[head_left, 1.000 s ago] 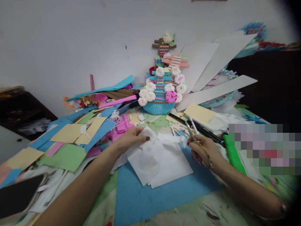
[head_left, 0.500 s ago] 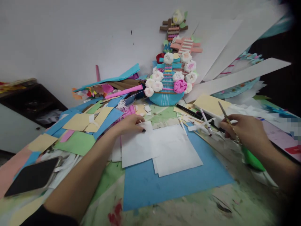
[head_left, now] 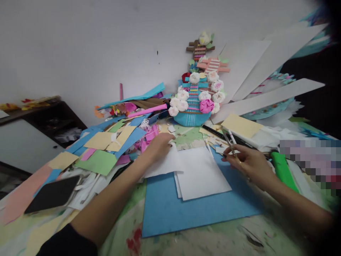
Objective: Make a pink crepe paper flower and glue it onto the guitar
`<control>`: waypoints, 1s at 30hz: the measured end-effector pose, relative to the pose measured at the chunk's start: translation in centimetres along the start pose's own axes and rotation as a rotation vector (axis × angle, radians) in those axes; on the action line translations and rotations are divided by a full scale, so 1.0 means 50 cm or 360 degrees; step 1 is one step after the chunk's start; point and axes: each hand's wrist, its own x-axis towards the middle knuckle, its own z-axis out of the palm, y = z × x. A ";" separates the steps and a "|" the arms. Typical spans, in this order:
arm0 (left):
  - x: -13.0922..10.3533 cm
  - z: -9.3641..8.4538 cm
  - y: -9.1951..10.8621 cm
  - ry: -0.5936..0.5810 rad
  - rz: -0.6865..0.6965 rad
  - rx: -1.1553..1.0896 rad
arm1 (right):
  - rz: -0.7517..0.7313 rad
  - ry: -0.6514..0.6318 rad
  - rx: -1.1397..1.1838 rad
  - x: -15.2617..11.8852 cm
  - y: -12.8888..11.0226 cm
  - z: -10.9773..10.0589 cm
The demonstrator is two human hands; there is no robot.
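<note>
My left hand is closed on the top edge of a white paper sheet, its thumb over the paper and the other fingers partly hidden. Beside it, overlapping white sheets lie on a larger blue sheet. Over the blue sheet's right side, my right hand grips slim metal scissors. Their narrow blades point up and away from me; the handles are mostly hidden by the fingers.
Decorated paper instruments with paper flowers stand against the wall. A phone and coloured paper pieces lie at left. Black pens, a green object and white boards are on the right.
My right hand has moved left with the scissors, from the clutter at the right to over the blue sheet. The sheet in my left hand has lifted and tilted at its near edge.
</note>
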 end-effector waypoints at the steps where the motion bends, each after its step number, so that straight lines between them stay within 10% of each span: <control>1: -0.007 0.000 0.024 -0.0009 0.0054 0.0022 | -0.0054 -0.0013 0.0006 -0.002 0.001 0.008; 6: -0.057 0.016 0.136 -0.0569 0.0589 0.0375 | -0.0247 -0.0059 -0.0077 0.002 0.011 0.025; 24: -0.249 0.083 0.208 0.0184 0.0835 0.0814 | -0.0843 -0.0216 -0.0833 0.019 0.005 0.065; 30: -0.278 0.079 0.230 0.0053 0.0652 0.0608 | -0.0933 -0.0178 -0.1288 0.017 -0.003 0.067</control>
